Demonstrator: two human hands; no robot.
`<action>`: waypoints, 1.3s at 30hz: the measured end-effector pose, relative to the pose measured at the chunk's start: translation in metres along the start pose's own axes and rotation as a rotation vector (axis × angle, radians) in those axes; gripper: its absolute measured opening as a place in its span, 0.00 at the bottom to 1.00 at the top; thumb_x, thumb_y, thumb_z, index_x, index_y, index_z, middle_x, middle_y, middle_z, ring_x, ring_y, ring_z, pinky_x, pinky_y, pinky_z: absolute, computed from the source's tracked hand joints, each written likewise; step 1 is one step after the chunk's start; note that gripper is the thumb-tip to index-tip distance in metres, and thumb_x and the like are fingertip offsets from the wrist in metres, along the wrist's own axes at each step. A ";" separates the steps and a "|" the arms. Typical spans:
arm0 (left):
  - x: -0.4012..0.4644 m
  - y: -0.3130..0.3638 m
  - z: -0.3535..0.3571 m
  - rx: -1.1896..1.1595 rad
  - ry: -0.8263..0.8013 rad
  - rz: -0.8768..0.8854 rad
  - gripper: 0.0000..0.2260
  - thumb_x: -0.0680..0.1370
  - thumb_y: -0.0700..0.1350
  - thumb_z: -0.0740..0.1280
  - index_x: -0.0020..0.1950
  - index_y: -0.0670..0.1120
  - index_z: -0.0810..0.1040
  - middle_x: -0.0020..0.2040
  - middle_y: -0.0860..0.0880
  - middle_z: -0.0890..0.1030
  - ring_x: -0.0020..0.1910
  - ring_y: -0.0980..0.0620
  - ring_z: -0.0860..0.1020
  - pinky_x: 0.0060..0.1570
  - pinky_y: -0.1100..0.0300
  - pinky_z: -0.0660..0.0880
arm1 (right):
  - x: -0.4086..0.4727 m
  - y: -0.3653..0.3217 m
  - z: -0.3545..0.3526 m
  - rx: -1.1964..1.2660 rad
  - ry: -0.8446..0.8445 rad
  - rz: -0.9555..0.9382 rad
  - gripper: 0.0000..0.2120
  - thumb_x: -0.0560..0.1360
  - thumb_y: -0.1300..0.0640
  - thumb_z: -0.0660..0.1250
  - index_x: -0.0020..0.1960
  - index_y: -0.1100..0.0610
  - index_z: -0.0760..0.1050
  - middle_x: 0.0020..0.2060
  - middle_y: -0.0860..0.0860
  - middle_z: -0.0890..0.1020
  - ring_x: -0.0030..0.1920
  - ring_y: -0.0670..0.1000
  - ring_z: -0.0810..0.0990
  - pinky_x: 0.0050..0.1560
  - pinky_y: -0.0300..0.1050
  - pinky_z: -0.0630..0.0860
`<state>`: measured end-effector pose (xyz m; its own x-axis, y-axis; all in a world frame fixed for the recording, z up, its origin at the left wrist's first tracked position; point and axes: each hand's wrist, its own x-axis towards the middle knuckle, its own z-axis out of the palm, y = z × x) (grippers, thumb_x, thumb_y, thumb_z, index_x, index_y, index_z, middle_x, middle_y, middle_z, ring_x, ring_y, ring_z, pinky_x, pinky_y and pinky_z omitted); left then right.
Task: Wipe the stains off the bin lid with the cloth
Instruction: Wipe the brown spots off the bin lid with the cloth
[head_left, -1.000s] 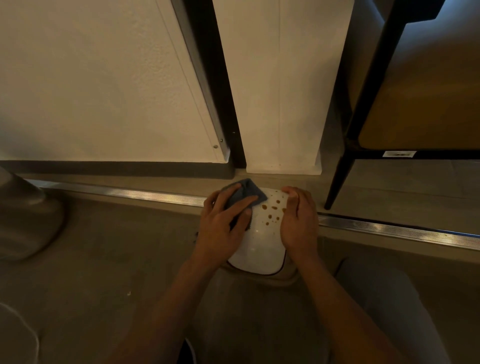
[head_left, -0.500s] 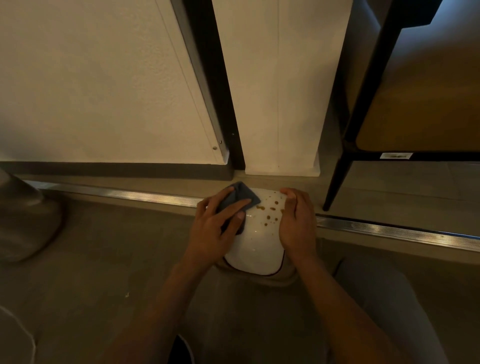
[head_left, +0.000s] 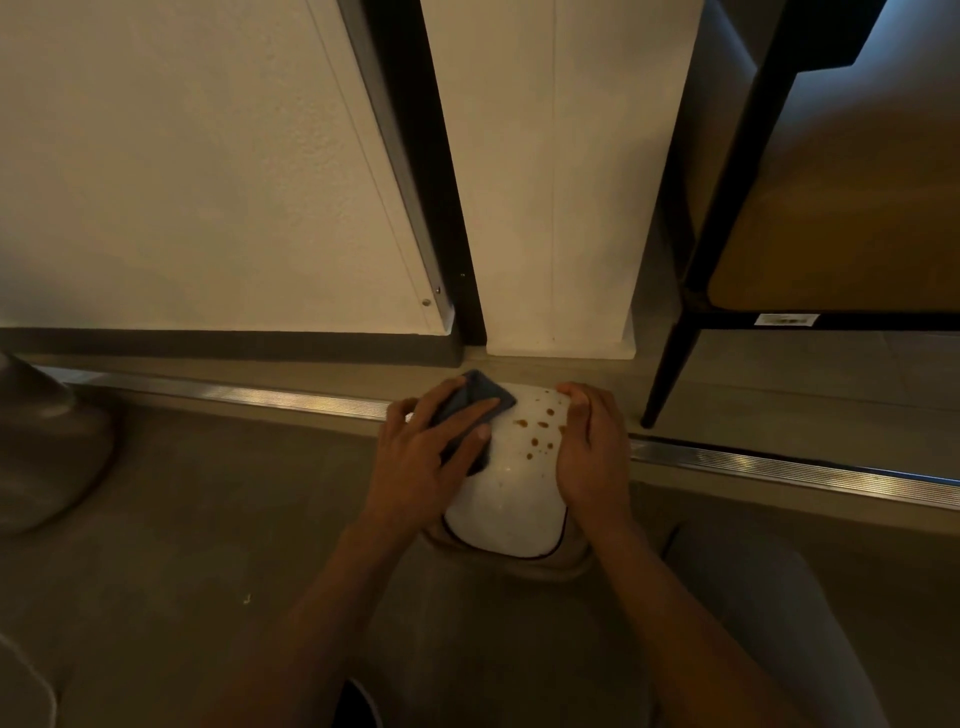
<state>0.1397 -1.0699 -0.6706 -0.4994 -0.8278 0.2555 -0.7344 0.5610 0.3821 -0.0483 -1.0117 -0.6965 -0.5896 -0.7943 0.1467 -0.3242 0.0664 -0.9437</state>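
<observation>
A white bin lid (head_left: 506, 512) sits low in the middle of the head view, with several brown stains (head_left: 536, 434) on its far right part. A dark blue cloth (head_left: 485, 399) lies on the lid's far left part. My left hand (head_left: 423, 460) presses down on the cloth with fingers stretched out over it, the thumb tip just left of the stains. At the lid's right edge, my right hand (head_left: 592, 457) holds on with its fingers curled over the far rim.
The bin stands on a grey floor beside a metal floor track (head_left: 779, 462). White wall panels rise behind. A black chair leg (head_left: 670, 369) stands close on the right. A grey rounded object (head_left: 47, 447) sits at the left. My grey trouser leg (head_left: 769, 623) is at the lower right.
My left hand with the cloth has shifted slightly left on the lid. The right hand keeps its hold and the stains look the same.
</observation>
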 end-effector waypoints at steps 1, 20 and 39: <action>0.005 -0.002 -0.001 -0.021 -0.016 -0.043 0.18 0.82 0.63 0.55 0.71 0.65 0.70 0.74 0.55 0.68 0.66 0.47 0.65 0.62 0.53 0.65 | 0.000 0.000 -0.001 0.002 -0.001 -0.001 0.17 0.83 0.51 0.50 0.61 0.55 0.74 0.56 0.49 0.76 0.60 0.49 0.74 0.63 0.43 0.69; 0.066 0.022 0.018 -0.097 -0.239 -0.258 0.18 0.83 0.58 0.53 0.67 0.56 0.76 0.65 0.49 0.74 0.63 0.44 0.73 0.63 0.46 0.72 | 0.001 0.001 0.001 0.000 -0.004 0.006 0.19 0.82 0.49 0.49 0.61 0.55 0.75 0.54 0.48 0.75 0.57 0.49 0.74 0.60 0.40 0.68; 0.025 0.013 0.000 -0.021 -0.107 0.010 0.20 0.84 0.60 0.48 0.73 0.60 0.68 0.72 0.52 0.69 0.70 0.46 0.66 0.68 0.50 0.64 | 0.001 -0.001 0.004 -0.016 -0.002 -0.015 0.19 0.83 0.49 0.49 0.61 0.54 0.75 0.56 0.50 0.77 0.59 0.51 0.75 0.64 0.46 0.71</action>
<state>0.1180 -1.0836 -0.6595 -0.5537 -0.8165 0.1636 -0.7200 0.5681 0.3986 -0.0453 -1.0148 -0.6969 -0.5833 -0.7963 0.1602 -0.3450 0.0643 -0.9364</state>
